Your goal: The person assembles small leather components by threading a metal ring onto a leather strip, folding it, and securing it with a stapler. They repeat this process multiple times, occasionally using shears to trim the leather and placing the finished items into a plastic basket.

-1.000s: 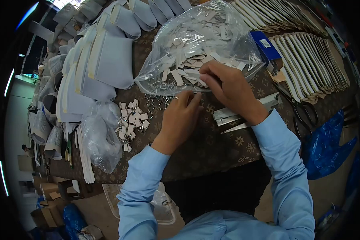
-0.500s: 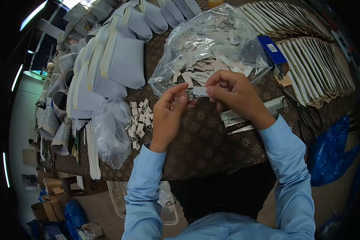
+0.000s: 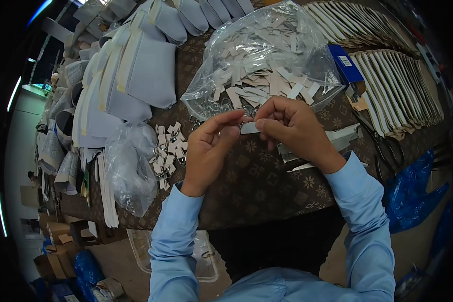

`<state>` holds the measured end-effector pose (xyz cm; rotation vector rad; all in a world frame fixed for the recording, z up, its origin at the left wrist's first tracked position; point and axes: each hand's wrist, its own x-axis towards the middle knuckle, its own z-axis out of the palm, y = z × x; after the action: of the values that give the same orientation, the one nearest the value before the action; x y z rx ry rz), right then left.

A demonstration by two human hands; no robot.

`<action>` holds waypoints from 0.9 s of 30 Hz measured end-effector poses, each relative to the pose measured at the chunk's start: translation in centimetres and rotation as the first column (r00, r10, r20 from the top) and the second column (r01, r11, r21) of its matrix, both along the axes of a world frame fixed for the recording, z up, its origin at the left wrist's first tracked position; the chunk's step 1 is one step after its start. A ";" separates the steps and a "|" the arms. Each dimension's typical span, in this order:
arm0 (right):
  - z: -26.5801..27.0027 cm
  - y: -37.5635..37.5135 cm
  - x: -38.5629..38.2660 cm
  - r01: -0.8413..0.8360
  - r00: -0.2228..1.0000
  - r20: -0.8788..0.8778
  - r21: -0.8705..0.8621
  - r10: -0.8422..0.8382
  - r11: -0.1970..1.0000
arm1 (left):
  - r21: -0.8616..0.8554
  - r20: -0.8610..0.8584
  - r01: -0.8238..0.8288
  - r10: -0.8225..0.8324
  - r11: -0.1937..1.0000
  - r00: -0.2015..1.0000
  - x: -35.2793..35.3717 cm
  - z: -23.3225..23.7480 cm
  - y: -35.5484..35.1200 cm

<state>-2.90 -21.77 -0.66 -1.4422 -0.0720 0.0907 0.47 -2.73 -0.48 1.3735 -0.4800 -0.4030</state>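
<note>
My left hand and my right hand meet above the brown patterned table. Between their fingertips they pinch a small pale strip, with a metal ring at its left end, partly hidden by my fingers. Just behind my hands lies an open clear plastic bag full of similar pale strips. A few loose metal rings lie at the bag's mouth. Left of my left hand sits a small heap of strips with rings attached.
Grey fabric pieces are piled at the left and back. A second clear bag lies at the table's left front. Rows of cream strips, a blue box, scissors and metal clips sit on the right.
My hands rose from the bag's mouth with a strip and came together; the strip is now held between both hands, slightly lower than half a second ago.
</note>
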 end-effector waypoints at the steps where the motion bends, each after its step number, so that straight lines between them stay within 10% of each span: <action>1: 0.1 -0.1 0.0 -0.041 0.999 -0.006 -0.002 0.041 0.999 | -0.004 -0.006 0.018 -0.018 1.000 1.000 0.0 0.1 0.0; 4: 0.3 -0.5 -0.2 -0.086 0.996 -0.018 0.002 0.086 0.996 | 0.234 0.382 0.140 -0.223 0.962 0.897 1.2 0.1 1.0; 14: -0.6 1.1 -0.7 0.100 0.976 0.195 0.018 -0.101 0.995 | 0.082 0.281 -0.153 0.124 0.985 0.952 0.0 -1.0 -0.1; 27: 0.0 1.1 -1.0 0.157 0.965 0.219 -0.051 -0.142 0.986 | -0.062 0.180 -0.102 0.112 0.993 0.977 0.0 -1.4 -0.2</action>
<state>-3.91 -20.64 -0.70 -1.5172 -0.1382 -0.1892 0.46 -2.93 -1.90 1.3847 -0.5604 -0.1752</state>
